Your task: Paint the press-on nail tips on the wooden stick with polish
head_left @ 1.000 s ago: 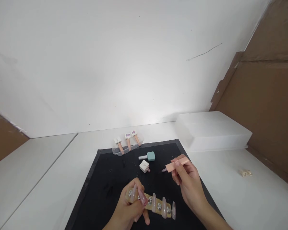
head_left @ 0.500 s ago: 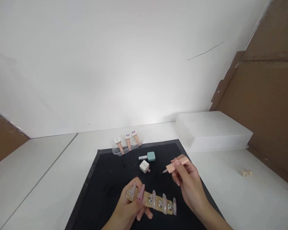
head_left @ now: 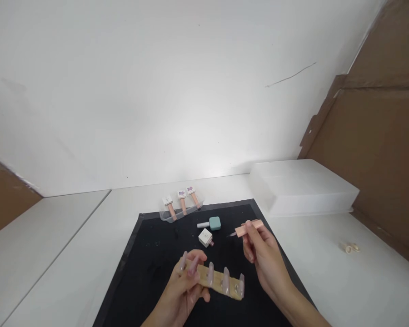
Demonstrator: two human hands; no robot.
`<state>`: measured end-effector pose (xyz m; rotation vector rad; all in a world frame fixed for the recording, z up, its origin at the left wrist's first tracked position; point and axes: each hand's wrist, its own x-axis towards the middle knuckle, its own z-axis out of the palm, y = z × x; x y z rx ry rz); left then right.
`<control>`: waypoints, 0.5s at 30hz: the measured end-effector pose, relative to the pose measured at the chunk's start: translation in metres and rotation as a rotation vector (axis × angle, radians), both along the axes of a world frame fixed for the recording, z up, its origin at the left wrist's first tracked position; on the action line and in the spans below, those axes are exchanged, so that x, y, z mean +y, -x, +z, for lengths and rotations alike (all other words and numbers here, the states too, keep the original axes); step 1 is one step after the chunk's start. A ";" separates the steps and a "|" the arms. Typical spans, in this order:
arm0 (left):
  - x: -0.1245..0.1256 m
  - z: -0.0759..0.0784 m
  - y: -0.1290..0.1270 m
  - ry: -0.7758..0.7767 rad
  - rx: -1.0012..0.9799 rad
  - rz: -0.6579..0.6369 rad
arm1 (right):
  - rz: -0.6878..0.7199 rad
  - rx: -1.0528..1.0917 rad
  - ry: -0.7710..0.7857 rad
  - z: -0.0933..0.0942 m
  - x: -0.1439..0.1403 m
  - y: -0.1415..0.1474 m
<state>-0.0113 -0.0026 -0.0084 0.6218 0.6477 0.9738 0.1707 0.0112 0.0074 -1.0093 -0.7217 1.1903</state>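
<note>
My left hand [head_left: 175, 290] is closed around one end of a tan nail-display strip [head_left: 217, 279], which slants down to the right. Several pale, glossy false nails [head_left: 226, 281] stand along it on round silver mounts. To the right, my right hand [head_left: 267, 256] pinches the peach cap of a nail polish brush [head_left: 248, 228]. Its bristle tip points left, apart from the false nails. Just left of that tip lies a white nail polish bottle [head_left: 205, 237] on its side, its neck uncapped. Behind it rests a teal bottle with a white cap [head_left: 214, 223].
Under both hands spreads a black mat [head_left: 150, 254] on a white table. At its back edge, a clear tray [head_left: 170, 220] holds three white bottles with peach caps [head_left: 182, 195]. A white box [head_left: 310, 186] stands back right, and small beige pieces [head_left: 349, 247] lie farther right.
My left hand has tilted the strip and shifted it slightly left and up. My right hand has moved the brush a little upward, levelling it. The bottles stay put.
</note>
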 end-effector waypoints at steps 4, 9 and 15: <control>0.006 0.003 -0.001 0.156 -0.211 0.004 | 0.072 0.061 0.060 -0.002 0.000 0.002; 0.008 0.003 0.001 0.253 -0.289 0.014 | 0.102 0.112 0.080 0.000 -0.002 0.002; 0.008 0.003 0.000 0.262 -0.231 0.076 | 0.079 0.127 0.104 -0.003 -0.001 0.008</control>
